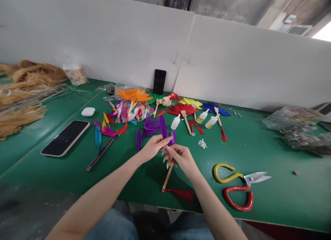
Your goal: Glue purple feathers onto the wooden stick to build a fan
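At the middle of the green felt-covered table [271,198], both hands are brought together around a half-built feather fan: the left hand [152,147] is pinched on the quill end of a long purple feather [163,127], and the right hand [181,158] is closed around the head of a thin wooden stick handle [167,178], which slopes down toward the near table edge and ends at a red tassel [184,194] lying on the felt. A second, shorter purple feather [173,136] stands just beside the first, above the right hand. For a neat join, the quill is best kept flat against the stick head and lined up with its neighbour before it is pressed home, and the stick is best held steady while the feather is turned; this is offered as judgement only. More loose purple feathers [150,126] lie just beyond the hands. Further beyond, three small white squeeze bottles [176,122] lie tipped among finished fans; their contents cannot be made out. To the left of these, a clear plastic bag [131,111] is seen to hold mixed coloured feathers. To the right of the hands lie scissors with yellow and red loop handles [236,188], blades slightly parted.
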### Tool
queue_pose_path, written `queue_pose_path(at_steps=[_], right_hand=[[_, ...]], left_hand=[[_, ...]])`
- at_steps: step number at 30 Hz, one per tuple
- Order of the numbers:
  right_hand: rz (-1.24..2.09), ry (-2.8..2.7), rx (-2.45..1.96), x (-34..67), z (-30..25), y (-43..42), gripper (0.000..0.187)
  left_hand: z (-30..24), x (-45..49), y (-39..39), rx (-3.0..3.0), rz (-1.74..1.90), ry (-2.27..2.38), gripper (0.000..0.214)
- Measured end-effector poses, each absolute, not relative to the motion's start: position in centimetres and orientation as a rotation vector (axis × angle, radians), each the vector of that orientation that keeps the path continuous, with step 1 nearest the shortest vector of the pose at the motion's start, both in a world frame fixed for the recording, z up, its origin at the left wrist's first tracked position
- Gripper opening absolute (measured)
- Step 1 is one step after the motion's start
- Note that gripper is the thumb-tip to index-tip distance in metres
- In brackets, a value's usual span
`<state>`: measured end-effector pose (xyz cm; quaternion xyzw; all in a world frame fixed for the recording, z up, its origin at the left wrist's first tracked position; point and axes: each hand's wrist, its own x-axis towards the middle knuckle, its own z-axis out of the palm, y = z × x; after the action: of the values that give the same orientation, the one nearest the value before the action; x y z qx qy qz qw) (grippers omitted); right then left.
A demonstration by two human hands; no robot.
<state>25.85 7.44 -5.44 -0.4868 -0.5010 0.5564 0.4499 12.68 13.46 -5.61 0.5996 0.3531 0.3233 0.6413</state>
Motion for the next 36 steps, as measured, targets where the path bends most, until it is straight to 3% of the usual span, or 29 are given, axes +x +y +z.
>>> queue_pose_path(at_steps=[8, 20, 28, 36], right_hand=[[1.117, -1.408, -1.285, 25.85, -5.15, 7.01, 0.037], [1.369, -1.211, -1.149, 25.48, -5.66, 7.36, 0.045], [1.36, -1.227, -1.181, 25.62, -5.43, 7.35, 0.033], [1.066, -1.435, -1.306, 25.48, -6.09, 7.06, 0.039]], left_hand=[[-5.26, 12.49, 13.34, 1.328, 0.651, 0.734, 0.036], [-5.04, 12.86, 13.06, 1.227, 0.64, 0.647, 0.036], [-5.64, 12.72, 13.23, 1.401, 0.691, 0.77, 0.031], [-5.41, 12.51, 13.48, 1.423, 0.695, 0.73, 0.034]])
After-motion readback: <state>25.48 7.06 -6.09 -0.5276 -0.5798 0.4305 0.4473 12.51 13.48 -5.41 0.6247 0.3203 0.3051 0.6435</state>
